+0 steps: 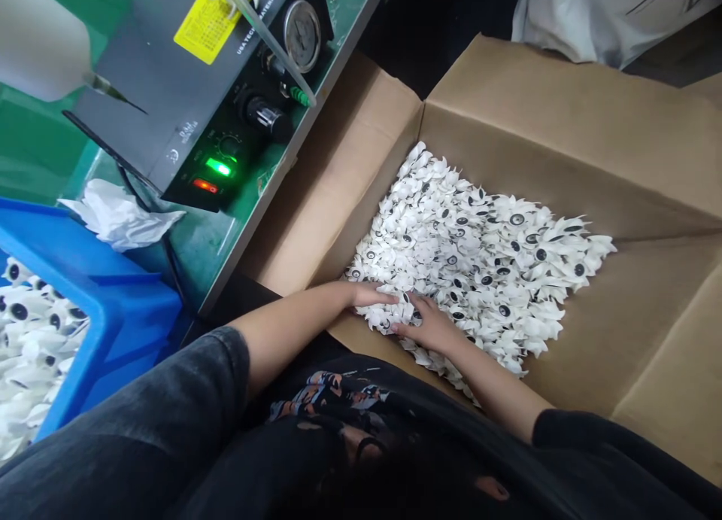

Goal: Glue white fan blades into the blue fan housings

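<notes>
A heap of white petal-edged pieces, several with round black centres, lies in an opened cardboard box. At the near left corner of the heap, my left hand rests on the pieces with its visible fingers stretched out; part of it is hidden among them. Just to its right, my right hand has its thumb and fingers spread against the same pieces. A small cluster of them sits between my two hands. I see neither hand closed around a piece.
Left of the box stands a green-topped bench with a black dispenser unit, its lights lit. A needle-tipped bottle hangs over it. Crumpled white paper lies nearby. A blue bin holds more white pieces.
</notes>
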`<state>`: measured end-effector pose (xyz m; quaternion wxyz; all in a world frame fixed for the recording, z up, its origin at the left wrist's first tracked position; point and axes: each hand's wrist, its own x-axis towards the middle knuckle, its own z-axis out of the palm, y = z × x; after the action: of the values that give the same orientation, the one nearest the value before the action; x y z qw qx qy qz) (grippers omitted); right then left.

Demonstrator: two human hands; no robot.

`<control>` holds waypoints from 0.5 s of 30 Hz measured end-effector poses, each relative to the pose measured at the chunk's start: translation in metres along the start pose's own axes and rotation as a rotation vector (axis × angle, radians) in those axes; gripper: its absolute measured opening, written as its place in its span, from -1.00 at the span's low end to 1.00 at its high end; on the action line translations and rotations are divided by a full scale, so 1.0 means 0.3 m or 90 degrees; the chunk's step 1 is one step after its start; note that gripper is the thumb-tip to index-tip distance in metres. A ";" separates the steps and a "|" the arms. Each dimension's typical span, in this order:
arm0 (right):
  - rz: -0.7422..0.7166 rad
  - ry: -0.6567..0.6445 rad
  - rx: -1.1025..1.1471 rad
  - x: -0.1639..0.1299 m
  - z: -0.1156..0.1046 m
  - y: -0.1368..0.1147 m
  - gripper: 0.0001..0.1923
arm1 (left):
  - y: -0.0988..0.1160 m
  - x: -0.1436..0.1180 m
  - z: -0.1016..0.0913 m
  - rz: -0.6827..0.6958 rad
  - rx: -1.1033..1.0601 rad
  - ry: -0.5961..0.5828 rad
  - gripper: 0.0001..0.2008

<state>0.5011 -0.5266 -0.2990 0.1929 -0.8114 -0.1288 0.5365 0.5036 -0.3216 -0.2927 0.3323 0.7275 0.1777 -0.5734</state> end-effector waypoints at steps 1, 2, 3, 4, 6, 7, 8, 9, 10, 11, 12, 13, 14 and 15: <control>0.001 -0.003 0.020 0.003 -0.002 -0.002 -0.18 | 0.002 -0.003 0.001 -0.007 -0.038 -0.030 -0.12; 0.000 -0.005 0.040 0.006 -0.004 -0.003 -0.21 | 0.004 -0.005 0.002 -0.012 -0.077 -0.062 -0.18; -0.004 -0.007 0.060 0.008 -0.007 -0.002 -0.24 | 0.006 -0.006 0.004 -0.015 -0.114 -0.093 -0.26; -0.006 -0.007 0.077 0.012 -0.010 0.000 -0.28 | 0.007 -0.006 0.007 -0.017 -0.147 -0.120 -0.32; -0.006 -0.001 0.105 0.019 -0.013 0.007 -0.35 | 0.012 -0.003 0.016 -0.021 -0.199 -0.161 -0.37; -0.002 0.007 0.115 0.024 -0.011 0.011 -0.38 | 0.015 -0.002 0.021 -0.024 -0.218 -0.172 -0.38; 0.002 0.019 0.121 0.028 -0.006 0.014 -0.40 | 0.019 -0.001 0.027 -0.027 -0.235 -0.178 -0.39; 0.005 0.036 0.125 0.032 0.002 0.015 -0.40 | 0.025 -0.002 0.033 -0.028 -0.249 -0.179 -0.39; 0.006 0.055 0.129 0.035 0.012 0.014 -0.40 | 0.031 -0.004 0.038 -0.029 -0.260 -0.175 -0.39; 0.005 0.074 0.133 0.035 0.024 0.011 -0.39 | 0.039 -0.006 0.043 -0.028 -0.269 -0.168 -0.39; 0.003 0.092 0.138 0.034 0.037 0.006 -0.39 | 0.046 -0.009 0.047 -0.027 -0.273 -0.161 -0.39; 0.001 0.108 0.144 0.032 0.049 0.001 -0.37 | 0.053 -0.013 0.050 -0.025 -0.273 -0.153 -0.38; 0.002 0.124 0.151 0.028 0.060 -0.004 -0.35 | 0.060 -0.015 0.053 -0.023 -0.269 -0.144 -0.36; 0.006 0.141 0.157 0.023 0.071 -0.010 -0.33 | 0.066 -0.018 0.057 -0.018 -0.262 -0.131 -0.35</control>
<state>0.4844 -0.5174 -0.3107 0.3014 -0.8363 -0.0365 0.4565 0.5027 -0.3468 -0.2840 0.4815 0.5798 0.2664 -0.6009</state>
